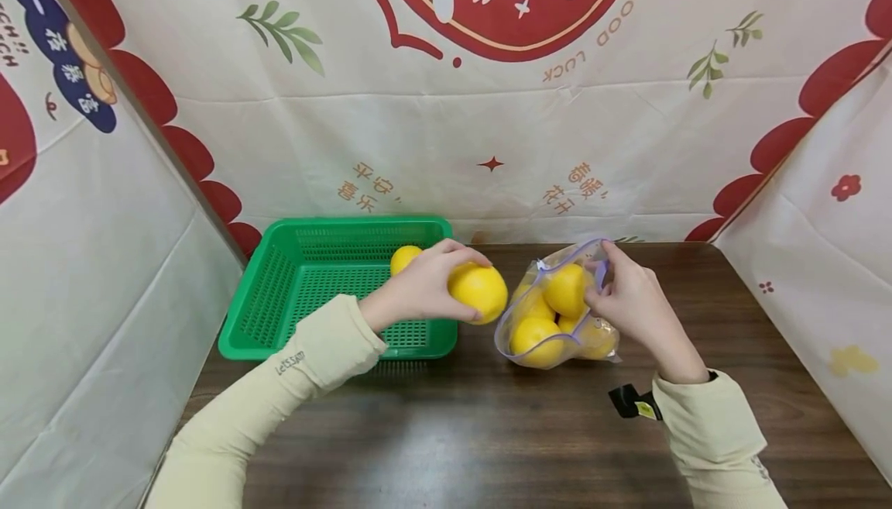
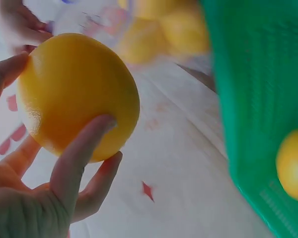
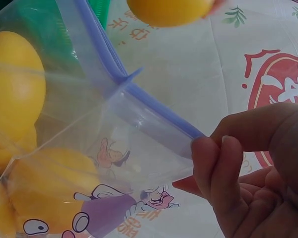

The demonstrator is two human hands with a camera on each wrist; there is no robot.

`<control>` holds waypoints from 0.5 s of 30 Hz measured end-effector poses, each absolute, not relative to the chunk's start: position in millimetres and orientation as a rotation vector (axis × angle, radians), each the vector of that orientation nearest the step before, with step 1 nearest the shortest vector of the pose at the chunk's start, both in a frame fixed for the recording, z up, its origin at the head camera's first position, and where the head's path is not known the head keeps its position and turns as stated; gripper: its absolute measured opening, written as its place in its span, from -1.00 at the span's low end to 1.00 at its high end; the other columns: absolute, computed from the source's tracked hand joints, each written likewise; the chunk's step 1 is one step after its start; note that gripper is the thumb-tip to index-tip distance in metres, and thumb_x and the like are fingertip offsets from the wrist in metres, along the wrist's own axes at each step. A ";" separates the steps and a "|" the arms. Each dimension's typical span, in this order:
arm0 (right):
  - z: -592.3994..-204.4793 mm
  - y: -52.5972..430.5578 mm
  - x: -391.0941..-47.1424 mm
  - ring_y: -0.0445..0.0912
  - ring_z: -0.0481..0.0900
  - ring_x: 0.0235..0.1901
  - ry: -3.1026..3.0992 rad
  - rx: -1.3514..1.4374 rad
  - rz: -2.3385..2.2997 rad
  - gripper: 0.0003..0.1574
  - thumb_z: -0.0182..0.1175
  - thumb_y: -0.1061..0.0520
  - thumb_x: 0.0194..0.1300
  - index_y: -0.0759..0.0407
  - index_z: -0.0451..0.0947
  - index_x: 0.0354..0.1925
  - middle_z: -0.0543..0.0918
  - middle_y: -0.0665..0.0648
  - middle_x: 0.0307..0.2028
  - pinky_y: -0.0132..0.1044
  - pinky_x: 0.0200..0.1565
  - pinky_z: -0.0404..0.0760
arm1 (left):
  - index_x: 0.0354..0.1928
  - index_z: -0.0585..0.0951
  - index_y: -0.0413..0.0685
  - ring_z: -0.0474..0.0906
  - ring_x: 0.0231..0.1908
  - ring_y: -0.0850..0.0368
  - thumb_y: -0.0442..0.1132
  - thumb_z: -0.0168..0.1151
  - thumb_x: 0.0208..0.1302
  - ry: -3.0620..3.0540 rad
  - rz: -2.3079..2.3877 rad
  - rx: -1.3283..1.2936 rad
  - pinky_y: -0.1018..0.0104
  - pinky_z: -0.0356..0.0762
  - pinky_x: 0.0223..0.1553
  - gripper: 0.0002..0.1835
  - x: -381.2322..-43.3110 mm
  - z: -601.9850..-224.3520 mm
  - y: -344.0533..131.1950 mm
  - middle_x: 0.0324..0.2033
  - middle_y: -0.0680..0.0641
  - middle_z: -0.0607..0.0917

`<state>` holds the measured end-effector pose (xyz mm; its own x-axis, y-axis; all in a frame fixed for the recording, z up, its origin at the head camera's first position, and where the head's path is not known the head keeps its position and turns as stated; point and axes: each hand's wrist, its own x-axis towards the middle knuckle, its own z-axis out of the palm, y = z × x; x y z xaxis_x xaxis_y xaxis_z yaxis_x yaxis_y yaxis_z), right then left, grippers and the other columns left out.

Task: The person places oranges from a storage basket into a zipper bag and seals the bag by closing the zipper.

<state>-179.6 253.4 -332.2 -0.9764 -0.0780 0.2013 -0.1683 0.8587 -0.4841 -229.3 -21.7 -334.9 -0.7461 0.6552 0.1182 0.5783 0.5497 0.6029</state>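
Note:
My left hand [image 1: 435,280] grips a round yellow fruit, lemon- or orange-like [image 1: 478,293], between thumb and fingers. It is held in the air between the green basket and the bag. With thumb and fingertips my right hand [image 1: 630,296] pinches the purple zip edge of a clear plastic zip bag [image 3: 159,106]. The bag's mouth stands open towards the left hand. Several yellow fruits [image 1: 536,341] lie inside it, and cartoon prints show on its side in the right wrist view. Another yellow fruit [image 1: 405,259] sits in the basket, partly hidden by the left hand in the head view.
A green slotted plastic basket [image 1: 279,238] stands at the back left of the dark wooden table [image 1: 432,447]. Printed white cloth [image 1: 432,137] rises behind the table and along both sides. A black strap [image 1: 630,400] hangs at the right wrist.

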 end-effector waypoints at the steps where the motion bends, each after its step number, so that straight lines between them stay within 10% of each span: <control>1: -332.0 253.7 -179.9 -0.14 0.34 -0.69 -2.859 0.190 0.770 -0.11 0.14 0.33 -0.05 0.60 0.04 0.23 0.42 0.10 -0.66 -0.37 -0.66 0.33 | 0.01 0.52 0.16 0.35 -0.07 0.16 -0.02 0.41 -0.18 2.630 0.986 1.090 0.30 0.45 -0.19 -0.42 -227.9 -334.6 -16.6 0.00 0.01 0.44; 15: -333.7 251.7 -180.4 -0.12 0.33 -0.70 -2.851 0.195 0.781 -0.10 0.15 0.35 -0.09 0.60 0.06 0.22 0.41 0.11 -0.68 -0.38 -0.67 0.35 | 0.08 0.48 0.16 0.32 -0.03 0.22 0.02 0.43 -0.14 2.459 1.014 1.198 0.48 0.39 -0.18 -0.36 -225.7 -356.0 40.6 -0.01 0.07 0.48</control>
